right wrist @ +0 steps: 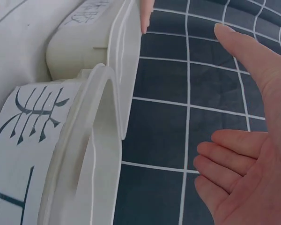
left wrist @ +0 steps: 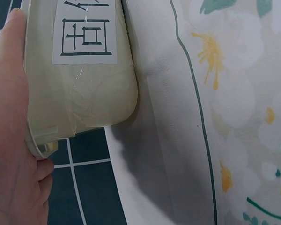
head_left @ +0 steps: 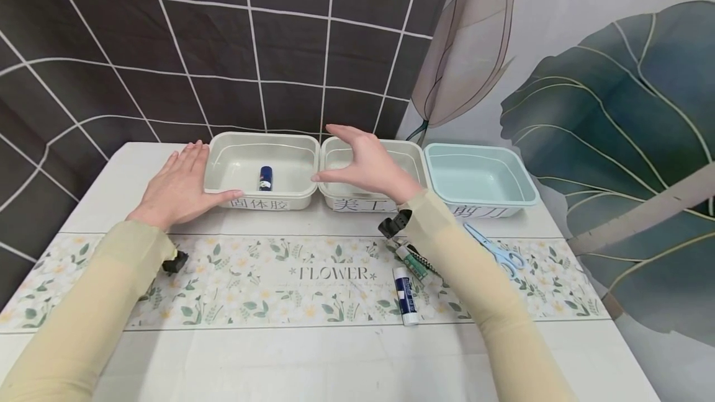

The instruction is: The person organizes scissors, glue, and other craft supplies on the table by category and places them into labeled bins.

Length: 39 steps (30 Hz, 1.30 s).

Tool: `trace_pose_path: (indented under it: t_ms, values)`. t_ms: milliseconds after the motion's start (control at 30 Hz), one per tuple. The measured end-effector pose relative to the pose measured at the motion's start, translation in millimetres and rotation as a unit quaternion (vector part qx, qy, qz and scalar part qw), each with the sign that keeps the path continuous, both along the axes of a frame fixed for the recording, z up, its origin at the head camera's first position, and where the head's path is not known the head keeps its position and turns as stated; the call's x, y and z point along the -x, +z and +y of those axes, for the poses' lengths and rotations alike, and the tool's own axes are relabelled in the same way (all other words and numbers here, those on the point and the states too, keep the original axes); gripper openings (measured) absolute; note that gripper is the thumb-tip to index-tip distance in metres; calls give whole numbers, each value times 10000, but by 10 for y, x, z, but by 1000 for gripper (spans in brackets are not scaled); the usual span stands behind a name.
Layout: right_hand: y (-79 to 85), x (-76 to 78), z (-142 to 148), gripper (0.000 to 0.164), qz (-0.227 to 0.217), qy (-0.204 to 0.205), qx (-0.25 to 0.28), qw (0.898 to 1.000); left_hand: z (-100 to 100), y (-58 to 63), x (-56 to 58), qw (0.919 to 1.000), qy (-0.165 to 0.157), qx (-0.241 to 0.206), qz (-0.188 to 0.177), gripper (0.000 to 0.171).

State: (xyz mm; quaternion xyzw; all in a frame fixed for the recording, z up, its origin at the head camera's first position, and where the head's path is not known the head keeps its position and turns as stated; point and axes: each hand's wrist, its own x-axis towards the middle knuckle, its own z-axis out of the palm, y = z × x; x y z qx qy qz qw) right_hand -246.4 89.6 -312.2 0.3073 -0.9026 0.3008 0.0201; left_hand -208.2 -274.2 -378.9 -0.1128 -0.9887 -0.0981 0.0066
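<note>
My left hand (head_left: pixel 177 190) lies with straight fingers along the left end of a cream plastic bin (head_left: pixel 301 202), its thumb across the front rim. In the left wrist view that hand (left wrist: pixel 9 117) is against the bin's rim, beside a paper label (left wrist: pixel 86 51). Inside this bin is a dark blue glue stick (head_left: pixel 266 178). My right hand (head_left: pixel 368 163) hovers over the middle cream bin (head_left: pixel 410 151), thumb and fingers spread wide and holding nothing. The right wrist view shows its bare palm (right wrist: pixel 267 183) beside the rims of the two cream bins.
A light blue bin (head_left: pixel 486 172) stands at the right end of the row. Blue scissors (head_left: pixel 497 253), a blue-and-white glue stick (head_left: pixel 404 296) and a green item (head_left: pixel 413 262), partly behind the right sleeve, lie on the flowered table strip. A dark gridded backdrop (head_left: pixel 218 36) rises behind.
</note>
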Motion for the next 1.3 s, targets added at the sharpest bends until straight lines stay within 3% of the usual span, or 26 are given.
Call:
trace_pose_path:
  t_ms: [233, 500, 1033, 1300]
  values:
    - [44, -170, 188, 99, 183, 232, -7, 9996, 1, 2, 1, 10000, 3, -17, 4, 124]
    - [-10, -341, 452, 102, 247, 191, -210, 9993, -1, 0, -2, 10000, -8, 11, -13, 124]
    - [-213, -736, 985, 110, 132, 335, -650, 9972, -6, 9, 18, 10000, 19, -15, 15, 125]
    - [-464, -1000, 1160, 116, -203, 600, -802, 9948, -4, 3, 23, 10000, 25, 10, -21, 125]
